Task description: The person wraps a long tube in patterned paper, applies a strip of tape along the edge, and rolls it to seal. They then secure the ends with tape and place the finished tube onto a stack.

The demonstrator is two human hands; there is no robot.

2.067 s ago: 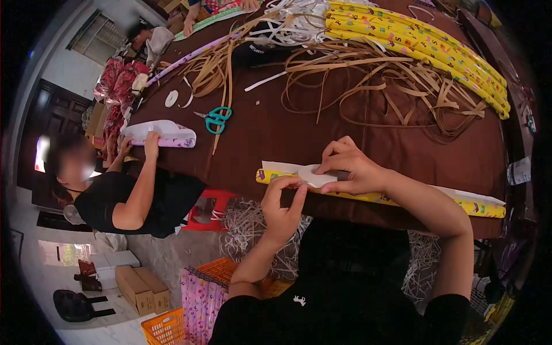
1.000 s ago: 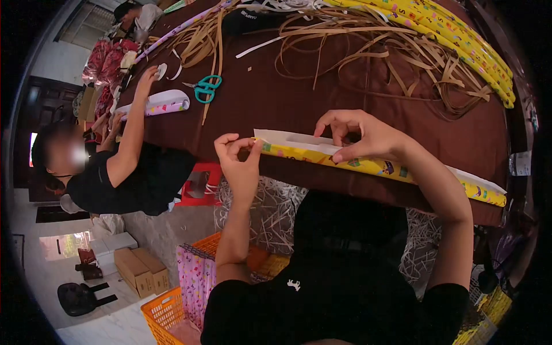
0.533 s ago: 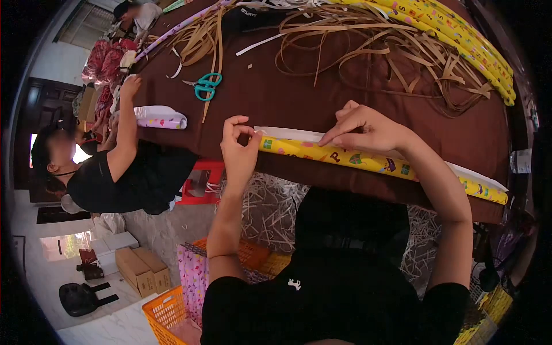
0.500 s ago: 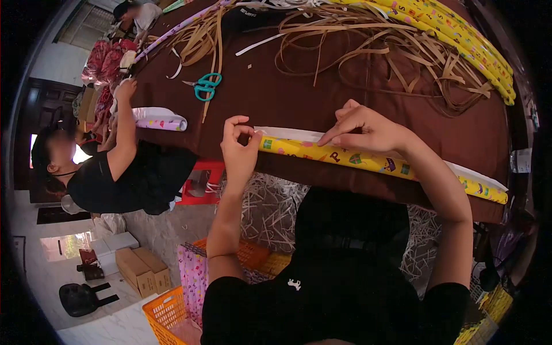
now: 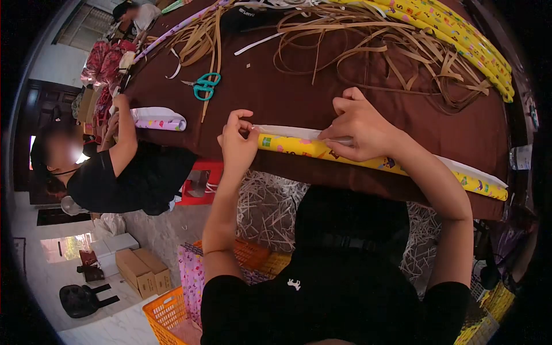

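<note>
A roll of yellow printed wrapping paper (image 5: pixel 299 146) lies along the near edge of the table, a white strip of its inner side showing at the back. Its left end is pinched between the thumb and fingers of my left hand (image 5: pixel 238 141). Over the middle of the roll, my right hand (image 5: pixel 363 129) has its thumb and forefinger closed at the white edge, other fingers curled. Part of the roll's print is hidden behind my right hand and forearm. Teal-handled scissors (image 5: pixel 205 87) lie beyond my left hand.
Brown strips (image 5: pixel 397 57) tangle across the far side, near finished yellow rolls (image 5: pixel 460 34). At left a person in black (image 5: pixel 126 172) works by a purple printed roll (image 5: pixel 161 122). An orange crate (image 5: pixel 164 319) stands below; shredded paper (image 5: pixel 264 213) covers the floor.
My right hand has gone from a pointing forefinger on the roll to a closed pinch at its white edge, slightly higher. My left hand stays at the left end. The other person's hand has lowered.
</note>
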